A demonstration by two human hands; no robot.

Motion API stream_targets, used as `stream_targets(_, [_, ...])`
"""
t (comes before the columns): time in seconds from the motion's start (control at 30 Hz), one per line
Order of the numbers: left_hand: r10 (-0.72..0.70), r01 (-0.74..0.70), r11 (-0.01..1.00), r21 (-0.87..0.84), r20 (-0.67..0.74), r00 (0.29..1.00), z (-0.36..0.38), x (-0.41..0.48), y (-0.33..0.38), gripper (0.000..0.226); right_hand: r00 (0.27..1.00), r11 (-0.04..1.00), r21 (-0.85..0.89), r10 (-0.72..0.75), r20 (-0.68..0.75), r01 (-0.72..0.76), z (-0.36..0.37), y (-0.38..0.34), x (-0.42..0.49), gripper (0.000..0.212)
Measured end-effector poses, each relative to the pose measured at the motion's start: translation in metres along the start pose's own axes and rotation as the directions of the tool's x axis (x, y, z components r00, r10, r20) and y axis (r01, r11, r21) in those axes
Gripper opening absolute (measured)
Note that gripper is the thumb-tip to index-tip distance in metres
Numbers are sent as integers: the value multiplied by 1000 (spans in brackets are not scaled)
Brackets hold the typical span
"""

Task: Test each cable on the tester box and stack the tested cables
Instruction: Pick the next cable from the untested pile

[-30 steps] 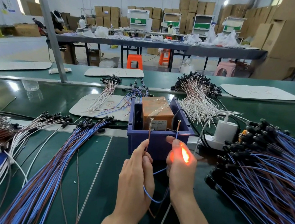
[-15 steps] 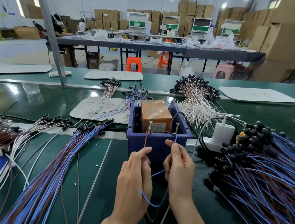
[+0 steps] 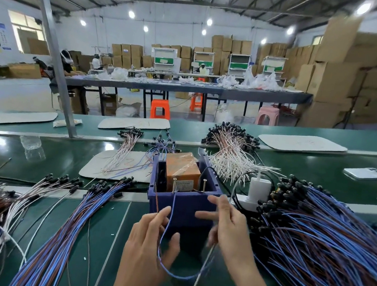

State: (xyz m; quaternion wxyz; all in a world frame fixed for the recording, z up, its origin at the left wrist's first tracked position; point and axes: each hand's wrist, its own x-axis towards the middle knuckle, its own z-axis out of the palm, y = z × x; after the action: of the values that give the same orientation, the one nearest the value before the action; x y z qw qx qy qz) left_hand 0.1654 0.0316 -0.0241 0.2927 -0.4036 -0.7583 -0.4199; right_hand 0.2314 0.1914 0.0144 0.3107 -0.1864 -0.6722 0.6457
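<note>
While left hand [image 3: 145,250] pinches blue cable [image 3: 171,209], right hand [image 3: 230,231] (grip blurred) cannot be judged.

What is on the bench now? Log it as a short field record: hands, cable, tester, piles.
left hand: pinches the blue cable by its leads, before the tester box
right hand: at the box front, blurred, grip unclear
cable: loops between both hands
box: holds orange unit, two metal posts
left pile: blue and brown cables
right pile: blue cables, black ends
white cables: behind the box
</note>
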Motion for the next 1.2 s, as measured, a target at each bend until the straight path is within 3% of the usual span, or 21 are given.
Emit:
stream_targets(0.17, [180, -191, 966, 173, 77, 981, -8, 2, -6, 51, 985, 965, 242, -63, -159, 101, -47, -42, -2, 46])
stream_targets(0.23, [246, -302, 908, 291, 213, 945, -17, 4, -8, 44, 971, 920, 365, -60, -231, 143, -68, -61, -2, 43])
stream_targets(0.3, [223, -381, 852, 359, 410, 884, -27, 9, -4, 33, 957, 893, 403, -93, -276, 203, -86, -83, -3, 39])
stream_targets(0.37, [73, -284, 894, 346, 512, 856, -40, 20, 15, 18, 942, 890, 369, -160, -296, 267, -98, -107, -7, 34])
stream_targets(0.47, [-27, -21, 993, 114, 408, 912, -45, 40, 54, 27, 920, 886, 296, -279, -275, 357, -100, -147, -21, 40])
stream_targets(0.5, [1, 7, 1000, -20, 378, 926, -43, 50, 76, 30, 912, 885, 261, -323, -251, 385, -97, -159, -27, 42])
stream_targets(0.6, [200, -97, 952, -289, 352, 914, -34, 78, 149, 33, 872, 873, 98, -459, -169, 478, -81, -189, -45, 36])
stream_targets(0.7, [276, -135, 915, -380, 344, 898, -23, 102, 198, 16, 824, 830, -86, -557, -105, 551, -70, -208, -58, 31])
stream_targets(0.77, [248, -70, 894, -443, 357, 901, -13, 111, 212, 37, 767, 759, -226, -638, -70, 611, -73, -214, -63, 28])
stream_targets(0.87, [186, 103, 795, -598, 403, 896, -4, 120, 224, 45, 752, 713, -354, -658, -42, 605, -95, -212, -62, 44])
stream_targets(0.93, [139, 202, 692, -693, 403, 904, 2, 127, 232, 30, 805, 768, -333, -592, -45, 547, -114, -201, -59, 62])
stream_targets(1.07, [-3, 416, 495, -763, 478, 878, 22, 141, 234, 34, 916, 894, -204, -397, 53, 399, -143, -171, -55, 87])
stream_targets(1.13, [-61, 520, 396, -757, 543, 838, 34, 145, 232, 34, 935, 890, -292, -352, 51, 351, -156, -156, -52, 72])
stream_targets(1.2, [-114, 586, 293, -755, 581, 806, 46, 150, 229, 31, 947, 880, -376, -319, -15, 291, -170, -144, -48, 36])
